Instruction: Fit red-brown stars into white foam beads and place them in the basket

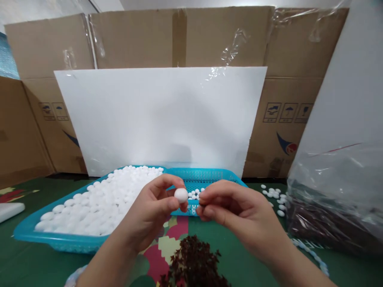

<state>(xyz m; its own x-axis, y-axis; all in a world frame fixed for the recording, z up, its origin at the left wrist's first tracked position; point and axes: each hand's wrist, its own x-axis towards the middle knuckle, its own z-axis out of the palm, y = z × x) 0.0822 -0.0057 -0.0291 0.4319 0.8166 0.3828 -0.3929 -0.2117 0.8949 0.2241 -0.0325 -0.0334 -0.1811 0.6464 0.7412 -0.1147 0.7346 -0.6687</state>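
Observation:
Between the thumb and fingers of my left hand (pixel 149 213) is a small white ball (pixel 181 195), held up over the table. My right hand (pixel 242 217) is closed in a pinch just to the right of the ball, apart from it. A bit of something dark shows at its fingertips, too small to name. Below both hands, at the near edge of the view, lies a clump of dark reddish-brown, leafy-looking pieces (pixel 196 259). Behind my hands stands a blue plastic basket (pixel 215 172) with some white balls in it, partly hidden by my fingers.
A larger blue tray (pixel 32 234) heaped with white balls stands at the left. Loose white balls (pixel 280 207) lie at the right, beside a clear plastic bag of dark brown material (pixel 329 223). A white board (pixel 161 115) leans against cardboard boxes (pixel 221 36) at the back.

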